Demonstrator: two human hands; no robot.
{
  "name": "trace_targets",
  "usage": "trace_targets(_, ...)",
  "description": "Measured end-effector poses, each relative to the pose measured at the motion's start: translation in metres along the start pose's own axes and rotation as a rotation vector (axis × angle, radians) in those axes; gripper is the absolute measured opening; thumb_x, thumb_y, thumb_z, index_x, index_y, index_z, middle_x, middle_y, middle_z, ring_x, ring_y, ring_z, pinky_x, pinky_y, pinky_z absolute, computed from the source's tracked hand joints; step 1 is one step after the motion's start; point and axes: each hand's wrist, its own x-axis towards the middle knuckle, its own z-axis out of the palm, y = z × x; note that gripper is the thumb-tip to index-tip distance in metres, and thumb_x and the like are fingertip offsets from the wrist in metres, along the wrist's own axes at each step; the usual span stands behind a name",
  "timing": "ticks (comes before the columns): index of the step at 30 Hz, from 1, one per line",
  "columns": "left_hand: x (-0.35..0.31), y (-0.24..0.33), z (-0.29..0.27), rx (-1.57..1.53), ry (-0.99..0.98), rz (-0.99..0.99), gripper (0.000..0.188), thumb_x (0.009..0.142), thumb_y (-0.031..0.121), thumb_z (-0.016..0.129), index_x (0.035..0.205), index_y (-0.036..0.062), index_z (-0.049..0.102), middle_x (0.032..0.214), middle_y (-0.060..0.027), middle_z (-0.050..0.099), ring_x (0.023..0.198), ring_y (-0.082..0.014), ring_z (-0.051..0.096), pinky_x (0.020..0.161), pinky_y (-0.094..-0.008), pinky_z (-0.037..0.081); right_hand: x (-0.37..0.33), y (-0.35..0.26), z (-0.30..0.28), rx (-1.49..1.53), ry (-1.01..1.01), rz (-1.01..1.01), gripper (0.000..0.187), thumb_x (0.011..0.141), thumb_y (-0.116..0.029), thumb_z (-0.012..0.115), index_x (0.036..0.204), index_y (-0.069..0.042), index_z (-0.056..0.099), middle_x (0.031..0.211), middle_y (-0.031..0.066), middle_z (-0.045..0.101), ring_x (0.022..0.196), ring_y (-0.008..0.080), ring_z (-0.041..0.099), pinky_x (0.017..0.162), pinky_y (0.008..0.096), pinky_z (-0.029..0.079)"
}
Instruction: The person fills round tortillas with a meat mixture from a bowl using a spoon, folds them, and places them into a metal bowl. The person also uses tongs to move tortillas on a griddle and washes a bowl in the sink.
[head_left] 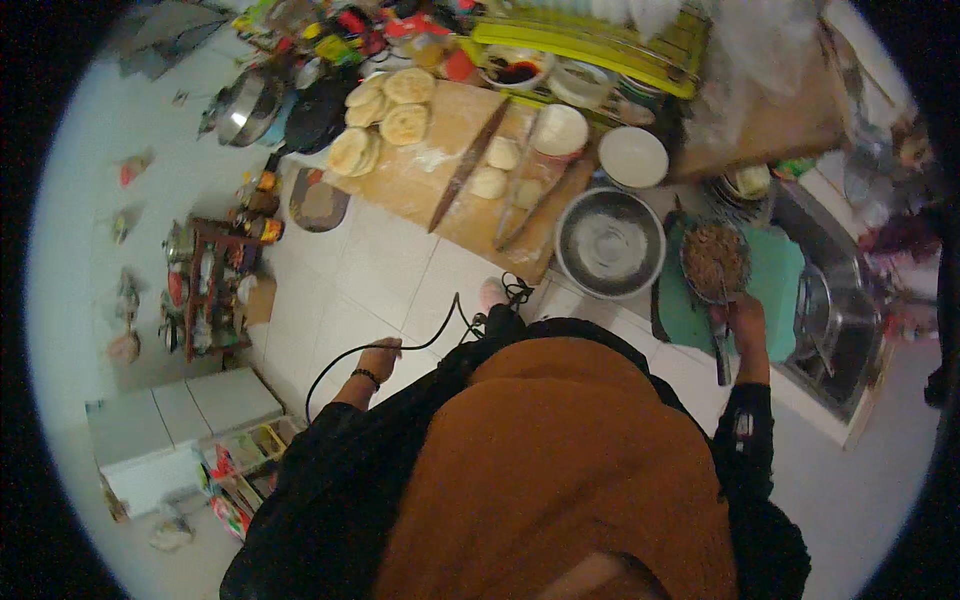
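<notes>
My right hand (746,322) is closed around the thin handle of a metal spoon (722,284), whose end rests in brown crumbly filling (714,252). That filling sits in a dark frying pan, whose black handle (722,362) points toward me beside the hand. Beneath the pan lies a green cutting board (775,262). At my left side, away from the worktop, my left hand (380,357) hangs with loose fingers and nothing visible in it; a dark bracelet (366,377) circles the wrist.
A metal basin (610,243) and white bowl (633,157) stand left of the pan. The floured wooden board (430,160) bears flatbreads (405,124), dough rounds (488,182) and a rolling pin (469,165). The sink (850,340) is at right; a black cable (345,352) passes my left hand.
</notes>
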Motion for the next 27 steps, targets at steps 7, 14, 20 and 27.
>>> trace_targets(7, -0.015, -0.144, 0.034, -0.476, 0.135, -0.294, 0.041, 0.092, 0.027, 0.069, 0.124, 0.0027, 0.062, 0.118, -0.0236, 0.066, 0.111, -0.038, 0.064, 0.091, -0.045, 0.056, -0.04, 0.005, -0.037, 0.129, 0.497, 0.233, 0.042, 0.105, -0.033, 0.05, 0.1, 0.005, 0.067, 0.08, 0.0145, 0.064, 0.068, 0.027, 0.058, 0.063, 0.0398, 0.046)
trace_targets(14, 0.063, -0.158, -0.103, -0.586, 0.278, -0.25, 0.045, 0.093, 0.035, 0.067, 0.13, 0.0088, 0.061, 0.124, -0.0143, 0.065, 0.103, -0.0287, 0.067, 0.09, -0.0433, 0.057, -0.029, -0.105, -0.024, 0.155, 0.525, 0.116, 0.035, 0.108, -0.028, 0.048, 0.097, 0.003, 0.06, 0.087, 0.0135, 0.063, 0.075, 0.0217, 0.051, 0.069, 0.0357, 0.046)
trace_targets(20, 0.198, -0.142, -0.207, -0.64, 0.575, 0.0, 0.068, 0.085, 0.029, 0.077, 0.142, 0.0077, 0.047, 0.141, -0.0226, 0.052, 0.126, -0.0418, 0.054, 0.106, -0.0443, 0.047, -0.049, -0.217, 0.026, 0.253, 0.547, 0.189, 0.014, 0.102, -0.015, 0.056, 0.102, -0.001, 0.059, 0.089, 0.0082, 0.062, 0.081, 0.0185, 0.059, 0.075, 0.0338, 0.049)
trace_targets(27, 0.342, -0.09, -0.29, -0.085, 0.742, 0.08, 0.108, 0.07, 0.04, 0.088, 0.155, 0.0085, 0.028, 0.15, -0.0275, 0.041, 0.144, -0.0429, 0.03, 0.116, -0.0523, 0.034, -0.06, -0.32, 0.081, 0.346, 0.461, 0.246, 0.01, 0.099, -0.011, 0.06, 0.104, -0.003, 0.061, 0.086, 0.0031, 0.061, 0.076, 0.0131, 0.056, 0.069, 0.0272, 0.048)
